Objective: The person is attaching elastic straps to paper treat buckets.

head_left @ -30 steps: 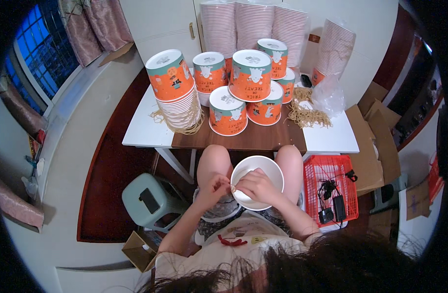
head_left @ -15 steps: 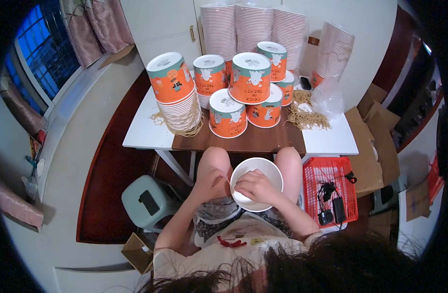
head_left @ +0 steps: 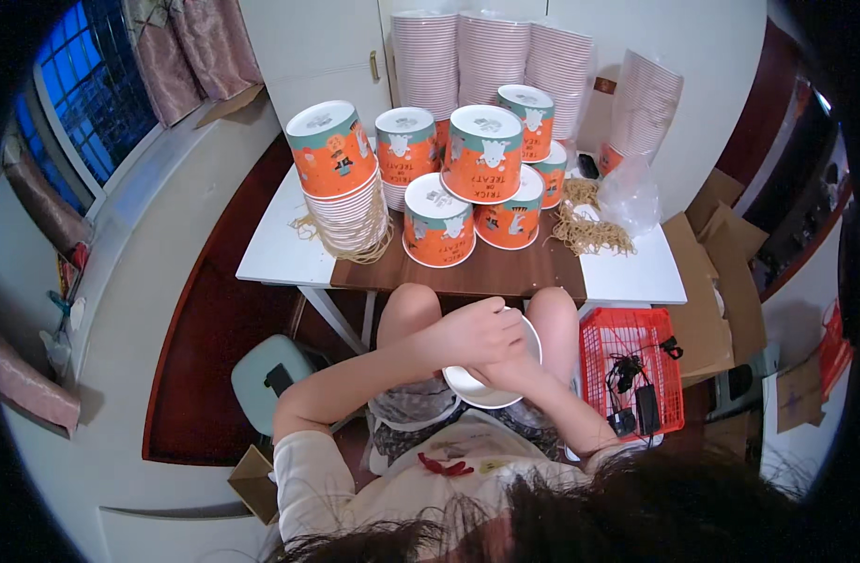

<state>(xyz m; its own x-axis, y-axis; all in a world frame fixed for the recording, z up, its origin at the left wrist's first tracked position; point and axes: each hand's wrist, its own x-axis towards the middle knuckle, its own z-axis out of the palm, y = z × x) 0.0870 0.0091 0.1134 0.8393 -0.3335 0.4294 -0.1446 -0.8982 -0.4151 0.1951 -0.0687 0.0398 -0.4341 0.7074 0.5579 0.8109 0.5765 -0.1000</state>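
A white-lined paper bucket (head_left: 475, 388) rests on my lap between my knees, its mouth facing up. My left hand (head_left: 481, 330) reaches across the bucket's opening, fingers curled closed near the far rim; what they pinch is hidden. Just below it, my right hand (head_left: 507, 369) is over the bucket's mouth, with its fingers covered by the left hand. The two hands touch or overlap. On the table ahead, orange and green buckets with Halloween pictures stand upside down, including one front bucket (head_left: 439, 225) and another set on top (head_left: 484, 155).
Tan cords lie in a pile (head_left: 591, 230) on the table's right and hang over the left bucket stack (head_left: 345, 216). Tall wrapped bucket stacks (head_left: 494, 61) line the back. A red basket (head_left: 589, 375) with black adapters stands right; a grey-green stool (head_left: 261, 375) stands left.
My left hand has moved right, from the bucket's left rim to across its opening, over my right hand. The left forearm now lies across my lap. The bucket stays between my knees.
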